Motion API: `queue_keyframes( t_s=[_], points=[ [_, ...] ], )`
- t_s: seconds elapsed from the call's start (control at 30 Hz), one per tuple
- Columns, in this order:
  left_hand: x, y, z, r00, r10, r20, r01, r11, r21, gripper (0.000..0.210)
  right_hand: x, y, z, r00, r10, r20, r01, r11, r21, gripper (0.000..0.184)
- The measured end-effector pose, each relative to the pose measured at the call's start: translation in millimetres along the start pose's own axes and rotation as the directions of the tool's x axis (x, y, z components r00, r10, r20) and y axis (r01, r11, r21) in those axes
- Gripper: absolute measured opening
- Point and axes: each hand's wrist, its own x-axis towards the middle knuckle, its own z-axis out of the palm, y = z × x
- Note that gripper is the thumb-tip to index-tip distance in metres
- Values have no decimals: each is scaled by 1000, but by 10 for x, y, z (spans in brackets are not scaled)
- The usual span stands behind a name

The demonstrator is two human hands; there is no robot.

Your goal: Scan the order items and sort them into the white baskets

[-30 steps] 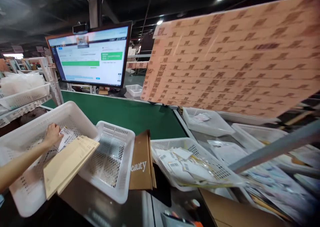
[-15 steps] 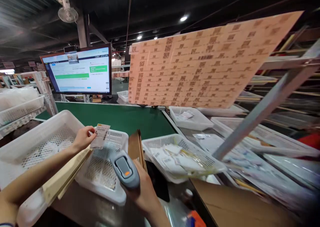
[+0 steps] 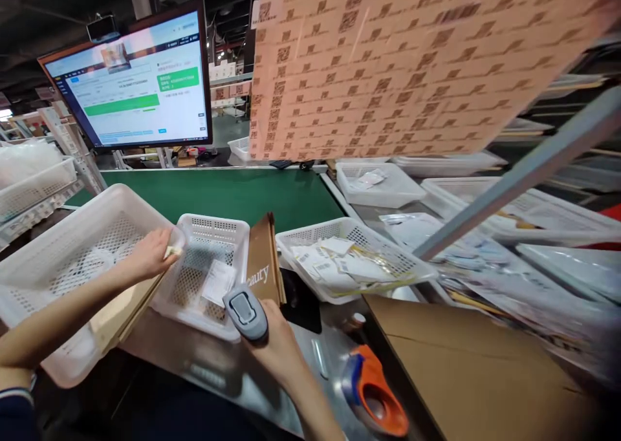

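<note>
The right hand [image 3: 279, 350] is closed around the handle of a grey barcode scanner [image 3: 246, 310], a smooth plastic device with a rounded head and an orange button on its top face. The scanner head is above the near rim of a small white perforated basket [image 3: 208, 269], and 1 white paper label [image 3: 218, 283] lies flat on the basket's holed bottom.

The left hand [image 3: 150, 257] rests on the edge between this basket and a bigger white basket [image 3: 72, 247] of the same holed plastic. Its fingers pinch something small and pale; it is too blurred to name. Under the left forearm, a stack of flat tan cardboard sheets [image 3: 123, 308] leans over the big basket's near wall.

Just right of the small basket stands a brown paper bag [image 3: 264, 263], folded flat, with pale printed letters. Further right, a third basket [image 3: 354, 266] holds a loose heap of crumpled labels. An orange and blue tape dispenser [image 3: 376, 396] lies on the metal table near a plain brown carton [image 3: 475, 363]. Behind are a green conveyor belt [image 3: 233, 195], a monitor [image 3: 130, 85] and a large pink sheet of square codes [image 3: 398, 59].
</note>
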Motion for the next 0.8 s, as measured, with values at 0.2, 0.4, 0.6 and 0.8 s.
queue_keyframes(
  t_s=[0.2, 0.4, 0.6, 0.8],
  points=[
    [-884, -343, 246, 972, -151, 179, 182, 969, -169, 78, -50, 54, 127, 993, 20, 118, -22, 1000, 9, 42],
    [-1200, -297, 23, 988, -100, 118, 126, 961, -245, 49, 96, -238, -42, 988, -58, 140, 56, 998, 18, 48],
    [-1421, -492, -649, 874, 216, -435, -166, 975, 150, 34, 225, -238, -472, 987, -130, 91, 114, 980, 163, 24],
    [-1232, -325, -879, 477, 827, -297, -580, 550, 601, 27, 318, -362, -518, 994, -40, 105, -1, 930, 367, 55]
  ],
)
